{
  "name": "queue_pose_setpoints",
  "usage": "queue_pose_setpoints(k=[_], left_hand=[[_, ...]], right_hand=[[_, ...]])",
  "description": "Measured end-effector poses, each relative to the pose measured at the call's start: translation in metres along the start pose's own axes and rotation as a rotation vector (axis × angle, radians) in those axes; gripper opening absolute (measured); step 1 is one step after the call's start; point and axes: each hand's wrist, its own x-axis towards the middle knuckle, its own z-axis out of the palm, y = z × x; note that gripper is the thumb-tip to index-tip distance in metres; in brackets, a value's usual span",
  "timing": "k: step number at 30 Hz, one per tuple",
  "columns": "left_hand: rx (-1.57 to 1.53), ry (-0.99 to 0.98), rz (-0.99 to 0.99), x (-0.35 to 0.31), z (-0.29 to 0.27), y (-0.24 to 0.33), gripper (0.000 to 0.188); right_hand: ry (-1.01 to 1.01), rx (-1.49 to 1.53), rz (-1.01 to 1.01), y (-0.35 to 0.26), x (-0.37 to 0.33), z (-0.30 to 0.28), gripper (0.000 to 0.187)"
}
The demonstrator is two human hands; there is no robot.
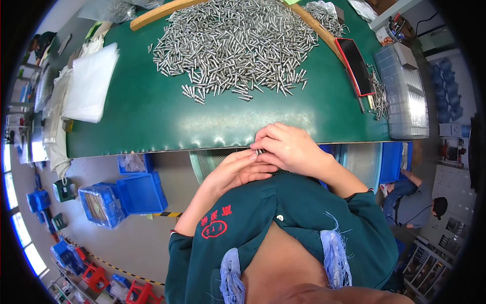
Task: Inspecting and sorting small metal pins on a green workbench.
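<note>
Hand work on small metal parts at a green-topped bench (152, 119). The right hand (286, 148) and left hand (242, 168) meet at the middle of the bench's near edge. The right fingers are bent and nearly closed, their tips on a small metal piece (259, 151); the left fingers are loosely curved, the thumb beside the piece, and whether they grip it cannot be told. The main heap of metal pins (238, 48) lies loose toward the far edge. Judged by its bulk, much remains to be handled; which parts, if any, are finished cannot be told. A smaller pile of pins (326, 20) lies beyond the right wooden bar (324, 36), near the far right corner; the left wooden bar (164, 14) slants at the far left. Toward the right end, a red-framed device (356, 66) lies beside further slender metal parts (378, 96) and clear plastic boxes (405, 104). White sheets (92, 83) lie toward the left end. On the floor, left, are an open blue crate (142, 194), a wrapped crate (101, 205) and red stools (94, 277); a co-worker (417, 202) sits low at right.
</note>
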Motion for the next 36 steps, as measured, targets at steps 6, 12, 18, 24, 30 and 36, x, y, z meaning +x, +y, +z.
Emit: queue_pose_setpoints(k=[6, 12, 18, 24, 30, 36], left_hand=[[0.134, 0.056, 0.041, 0.006, -0.002, -0.005, 0.034], [0.589, 0.18, 0.117, -0.008, 0.023, 0.02, 0.027], [0.743, 0.239, 0.202, -0.009, 0.031, 0.034, 0.025], [0.745, 0.232, 0.183, -0.006, 0.03, 0.037, 0.025], [0.859, 0.293, 0.221, -0.004, 0.03, 0.037, 0.025], [1.215, 0.374, 0.172, -0.003, 0.041, 0.046, 0.022]], right_hand=[[-0.112, 0.162, 0.013, -0.006, 0.0, -0.009, 0.026], [-0.054, 0.516, 0.253, -0.003, 0.005, -0.013, 0.024], [-0.01, 0.533, 0.219, 0.002, 0.009, -0.008, 0.016], [-0.02, 0.543, 0.256, -0.001, 0.011, -0.012, 0.015], [0.058, 0.56, 0.284, -0.004, 0.014, -0.01, 0.014], [0.074, 0.499, 0.224, 0.001, 0.015, -0.005, 0.012]])
